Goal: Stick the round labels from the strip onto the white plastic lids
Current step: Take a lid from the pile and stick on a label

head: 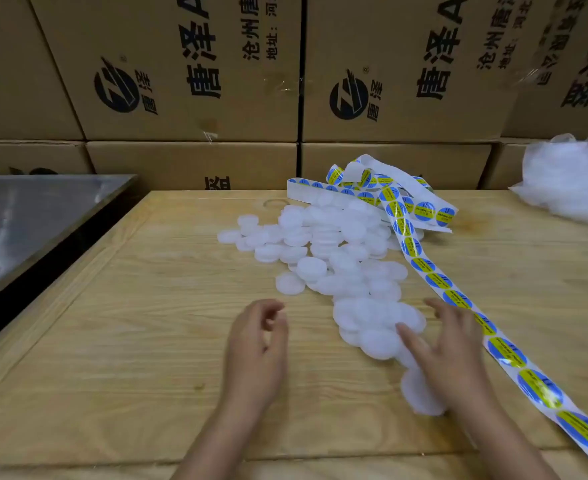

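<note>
Pale wooden tabletop: round white plastic lids all unlabelled, blue-and-yellow label strip alongside, left hand empty, right hand spread flat.

White lids and label strip on wooden table; right hand over nearest lids, left hand beside.

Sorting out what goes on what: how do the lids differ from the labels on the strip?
The lids are plain white; the labels are blue and yellow. The lids lie loose in a heap; the labels sit in a row on the strip. Both are round.
</note>
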Demonstrator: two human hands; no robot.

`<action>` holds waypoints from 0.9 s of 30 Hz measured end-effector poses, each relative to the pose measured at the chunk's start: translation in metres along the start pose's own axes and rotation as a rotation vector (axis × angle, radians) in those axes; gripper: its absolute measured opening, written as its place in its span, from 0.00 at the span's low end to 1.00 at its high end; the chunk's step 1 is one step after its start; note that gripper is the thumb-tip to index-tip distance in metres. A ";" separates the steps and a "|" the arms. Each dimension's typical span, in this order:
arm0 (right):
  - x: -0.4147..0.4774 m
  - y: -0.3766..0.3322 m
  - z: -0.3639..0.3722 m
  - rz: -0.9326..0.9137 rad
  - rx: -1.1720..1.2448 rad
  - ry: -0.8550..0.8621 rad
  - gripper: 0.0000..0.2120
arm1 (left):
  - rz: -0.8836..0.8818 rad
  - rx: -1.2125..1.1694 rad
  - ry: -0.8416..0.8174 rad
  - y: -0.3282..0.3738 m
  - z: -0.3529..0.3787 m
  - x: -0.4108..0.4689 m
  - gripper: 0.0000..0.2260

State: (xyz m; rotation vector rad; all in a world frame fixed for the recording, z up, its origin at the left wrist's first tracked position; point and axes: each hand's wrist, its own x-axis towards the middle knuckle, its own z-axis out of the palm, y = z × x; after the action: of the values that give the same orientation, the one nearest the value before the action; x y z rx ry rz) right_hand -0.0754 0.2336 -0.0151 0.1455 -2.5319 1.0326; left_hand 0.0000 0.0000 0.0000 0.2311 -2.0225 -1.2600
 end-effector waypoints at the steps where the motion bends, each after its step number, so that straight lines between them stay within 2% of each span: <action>1: 0.001 -0.003 0.010 0.017 -0.018 -0.063 0.27 | -0.008 0.008 -0.096 0.001 0.015 0.005 0.05; 4: 0.000 -0.014 0.029 0.020 -0.144 -0.195 0.24 | -0.006 0.072 -0.283 0.004 0.055 0.006 0.06; 9: 0.008 -0.020 0.043 0.010 -0.212 -0.195 0.16 | 0.172 0.107 -0.564 -0.007 0.081 0.005 0.16; 12: 0.016 -0.027 0.053 0.042 -0.194 -0.211 0.13 | 0.202 0.100 -0.708 -0.007 0.083 0.012 0.22; 15: 0.027 -0.035 0.064 0.119 -0.075 -0.159 0.09 | 0.218 0.179 -0.746 -0.009 0.083 0.016 0.29; 18: 0.036 -0.044 0.072 0.191 0.223 -0.077 0.10 | 0.293 0.286 -0.756 -0.012 0.088 0.015 0.41; 20: 0.040 -0.047 0.072 0.240 0.393 -0.105 0.11 | 0.235 0.306 -0.754 -0.015 0.091 0.017 0.45; 23: 0.046 -0.044 0.059 0.285 0.600 -0.083 0.12 | 0.175 0.377 -0.705 -0.022 0.095 0.022 0.42; 25: 0.051 -0.031 0.036 0.244 0.488 0.020 0.11 | 0.186 0.382 -0.649 -0.027 0.096 0.025 0.36; 27: 0.059 -0.007 0.008 0.206 0.133 0.104 0.11 | 0.197 0.363 -0.631 -0.029 0.097 0.027 0.33</action>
State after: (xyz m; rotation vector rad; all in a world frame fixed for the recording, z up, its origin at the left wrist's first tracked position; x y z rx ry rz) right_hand -0.1301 0.2262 0.0075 -0.1326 -2.4218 1.2533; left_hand -0.0899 0.0401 -0.0361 -0.2282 -2.7315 -0.8977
